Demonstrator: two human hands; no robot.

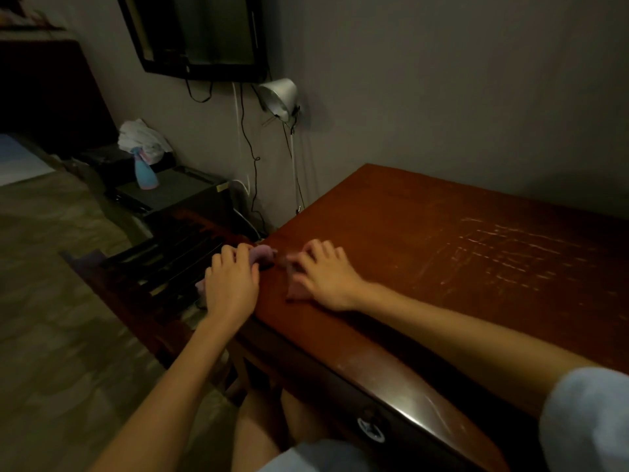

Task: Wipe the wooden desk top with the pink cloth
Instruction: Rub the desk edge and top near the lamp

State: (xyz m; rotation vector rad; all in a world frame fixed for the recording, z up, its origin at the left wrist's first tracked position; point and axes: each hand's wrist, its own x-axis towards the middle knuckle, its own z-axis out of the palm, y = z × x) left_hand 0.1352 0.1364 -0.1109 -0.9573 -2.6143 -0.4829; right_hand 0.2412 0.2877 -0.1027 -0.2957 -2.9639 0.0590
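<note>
The wooden desk top (442, 240) fills the right half of the head view, reddish brown with pale scratch marks. The pink cloth (263, 255) lies across the desk's left edge, part hanging off the side. My left hand (231, 284) grips the cloth end at that edge, fingers curled round it. My right hand (326, 277) rests on the desk over the cloth's other part, a pink piece showing under the palm; its fingers are bent and blurred.
A dark slatted chair (163, 267) stands left of the desk. Behind it sit a black box with a blue spray bottle (144, 173) and white cloths (143, 137). A silver lamp (279, 97) and cables hang below a wall screen (197, 35). A drawer knob (371, 429) is at the front.
</note>
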